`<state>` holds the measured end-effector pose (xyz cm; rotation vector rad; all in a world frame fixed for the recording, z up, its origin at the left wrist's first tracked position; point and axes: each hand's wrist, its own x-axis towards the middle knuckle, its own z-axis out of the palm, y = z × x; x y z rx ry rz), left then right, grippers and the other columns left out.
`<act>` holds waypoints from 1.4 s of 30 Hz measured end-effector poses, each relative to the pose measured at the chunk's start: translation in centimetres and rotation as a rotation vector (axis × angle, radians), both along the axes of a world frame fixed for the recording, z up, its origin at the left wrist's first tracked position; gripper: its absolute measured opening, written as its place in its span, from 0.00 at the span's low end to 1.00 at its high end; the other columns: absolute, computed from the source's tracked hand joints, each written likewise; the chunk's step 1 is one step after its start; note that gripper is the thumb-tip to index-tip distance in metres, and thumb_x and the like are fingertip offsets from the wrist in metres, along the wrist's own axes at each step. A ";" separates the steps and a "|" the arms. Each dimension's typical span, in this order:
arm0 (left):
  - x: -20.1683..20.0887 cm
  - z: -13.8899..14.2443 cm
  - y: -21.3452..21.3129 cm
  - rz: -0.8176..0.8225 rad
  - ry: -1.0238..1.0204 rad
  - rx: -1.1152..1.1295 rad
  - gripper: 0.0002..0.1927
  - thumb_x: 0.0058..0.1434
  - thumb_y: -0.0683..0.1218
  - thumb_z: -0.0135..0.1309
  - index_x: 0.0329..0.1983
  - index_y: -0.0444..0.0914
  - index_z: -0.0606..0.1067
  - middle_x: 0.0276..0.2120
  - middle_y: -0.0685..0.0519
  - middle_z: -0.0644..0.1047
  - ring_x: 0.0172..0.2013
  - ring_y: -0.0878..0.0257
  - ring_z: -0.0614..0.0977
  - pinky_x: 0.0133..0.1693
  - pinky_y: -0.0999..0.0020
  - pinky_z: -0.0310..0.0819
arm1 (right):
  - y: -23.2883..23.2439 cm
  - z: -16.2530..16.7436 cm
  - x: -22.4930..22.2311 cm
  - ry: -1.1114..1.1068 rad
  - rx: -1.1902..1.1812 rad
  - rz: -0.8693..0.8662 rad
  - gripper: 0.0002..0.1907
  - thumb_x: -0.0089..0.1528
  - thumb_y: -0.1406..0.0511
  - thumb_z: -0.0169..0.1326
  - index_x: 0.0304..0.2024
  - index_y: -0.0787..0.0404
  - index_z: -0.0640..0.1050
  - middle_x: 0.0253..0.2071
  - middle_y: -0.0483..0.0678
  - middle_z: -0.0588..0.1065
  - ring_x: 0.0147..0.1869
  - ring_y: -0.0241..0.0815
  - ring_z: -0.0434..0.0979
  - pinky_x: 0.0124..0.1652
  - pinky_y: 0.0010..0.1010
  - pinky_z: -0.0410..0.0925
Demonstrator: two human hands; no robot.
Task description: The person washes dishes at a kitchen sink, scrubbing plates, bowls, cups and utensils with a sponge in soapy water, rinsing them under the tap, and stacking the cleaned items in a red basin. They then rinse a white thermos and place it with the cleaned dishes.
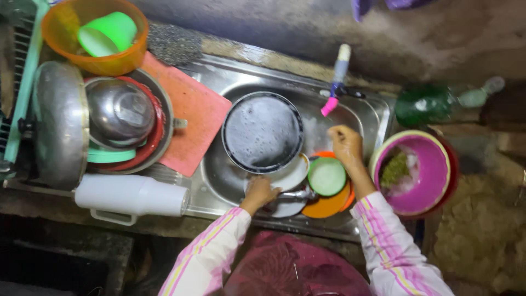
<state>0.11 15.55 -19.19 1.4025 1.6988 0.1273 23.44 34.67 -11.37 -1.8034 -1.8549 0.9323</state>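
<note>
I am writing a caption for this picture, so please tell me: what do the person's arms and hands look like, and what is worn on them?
Both arms wear long white sleeves with pink and yellow stripes running lengthwise. The left hand and right hand are bare: no gloves, and no rings or watch visible.

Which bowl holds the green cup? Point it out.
The orange bowl at the far left, above the stacked metal dishes, holds the green cup lying tilted inside it. The pink bowl right of the sink holds suds and a green scrubber instead.
</note>
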 end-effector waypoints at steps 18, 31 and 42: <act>13.1 8.9 1.8 0.095 -0.241 0.490 0.15 0.58 0.47 0.59 0.48 0.38 0.78 0.37 0.39 0.82 0.39 0.42 0.84 0.43 0.51 0.77 | -13.8 10.0 23.8 -0.625 0.437 -0.598 0.31 0.50 0.63 0.69 0.54 0.64 0.76 0.52 0.65 0.73 0.60 0.70 0.68 0.58 0.58 0.60; 20.9 9.4 -0.2 0.086 -0.474 0.159 0.22 0.63 0.52 0.60 0.54 0.35 0.77 0.43 0.41 0.83 0.43 0.53 0.86 0.46 0.61 0.80 | -19.7 7.4 32.8 -0.188 0.358 -0.825 0.13 0.63 0.70 0.58 0.49 0.69 0.74 0.43 0.54 0.76 0.45 0.49 0.75 0.46 0.43 0.70; 13.3 22.5 -6.2 0.383 -0.978 0.147 0.41 0.59 0.53 0.65 0.70 0.36 0.60 0.51 0.42 0.75 0.45 0.53 0.82 0.42 0.60 0.82 | -20.4 19.5 21.6 0.123 0.101 -0.586 0.18 0.63 0.65 0.58 0.54 0.64 0.76 0.46 0.52 0.77 0.44 0.48 0.76 0.41 0.44 0.69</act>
